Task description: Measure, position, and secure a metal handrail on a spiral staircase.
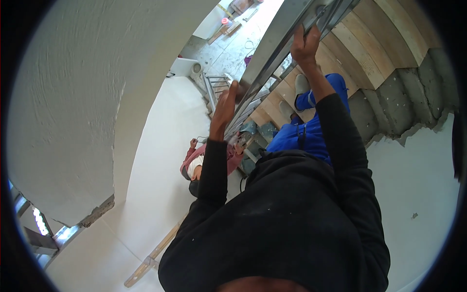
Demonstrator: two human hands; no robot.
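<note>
A long silver metal railing (268,58) with parallel bars slants from the upper right down toward the middle, beside the stairs. My right hand (305,47) is closed round its upper part, near a round fitting. Lower down, my left hand (224,109) is closed at the railing's left edge, thumb pointing up; its fingers are partly blurred and hidden. A pale pointed piece (229,78) shows by the left thumb; I cannot tell what it is.
Wooden stair treads (360,46) curve up at right beside rough concrete (389,100). Below, a person in a maroon top (233,158) stands near a metal ladder (212,90). A wooden plank (160,250) leans at lower left. Tools and boards (226,30) lie on the lower floor.
</note>
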